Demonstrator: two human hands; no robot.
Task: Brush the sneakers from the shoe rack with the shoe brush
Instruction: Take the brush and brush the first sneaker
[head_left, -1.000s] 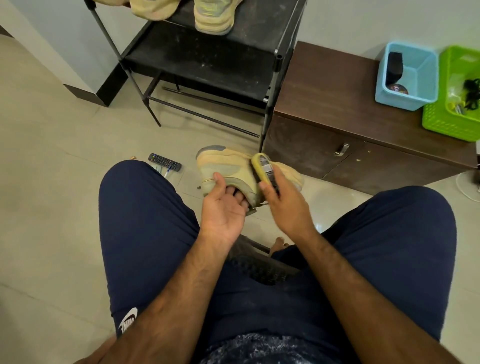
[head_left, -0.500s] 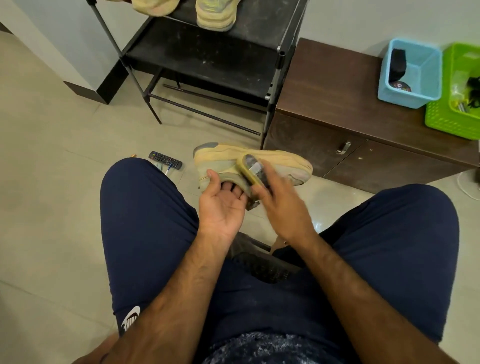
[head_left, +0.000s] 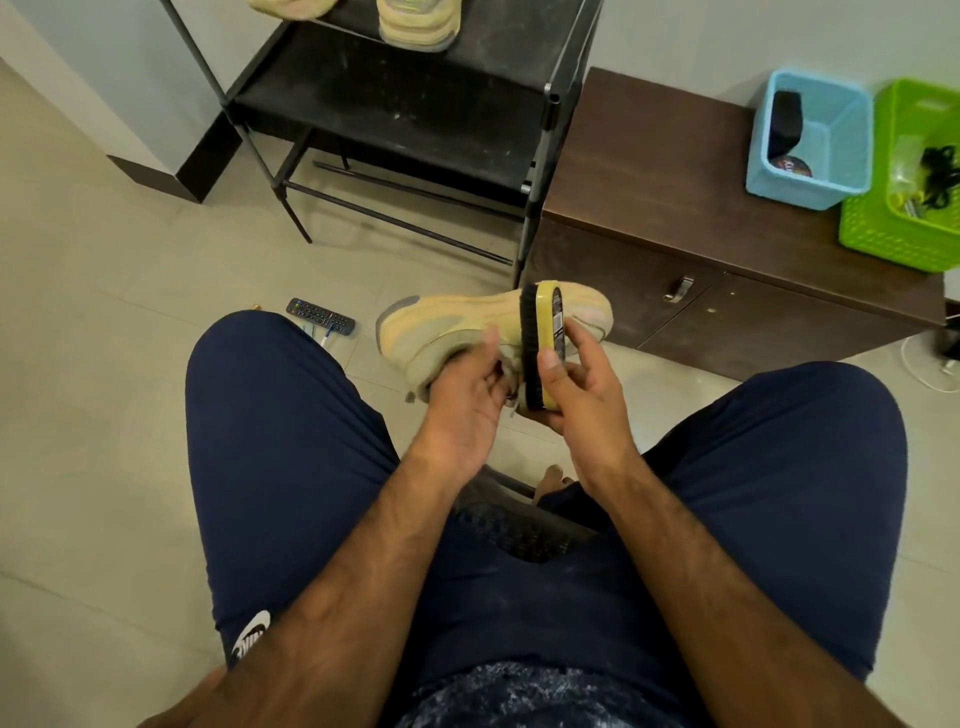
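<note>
Left hand (head_left: 462, 410) grips tan low-top sneaker (head_left: 452, 325) between the knees, above the floor (head_left: 104, 338); right hand (head_left: 582, 400) grasps yellow-backed black-bristle shoe brush (head_left: 543, 332) against its side. Brush label unreadable. Black metal shoe rack (head_left: 415, 114) beyond, black remote (head_left: 320, 315) on floor.

The sneaker (head_left: 457, 322) is sandy tan with a grey patch at one end and a paler sole. The brush (head_left: 545, 332) has a yellow back, a dark label and black bristles. The shorts (head_left: 291, 441) are navy with a white logo, and the shirt (head_left: 519, 696) is mottled blue and white. The shoe rack (head_left: 415, 114) is black, flecked with pale dust. The cabinet (head_left: 649, 171) is dark brown. One basket (head_left: 789, 192) is light blue, the other basket (head_left: 893, 244) bright green with a lattice pattern.
</note>
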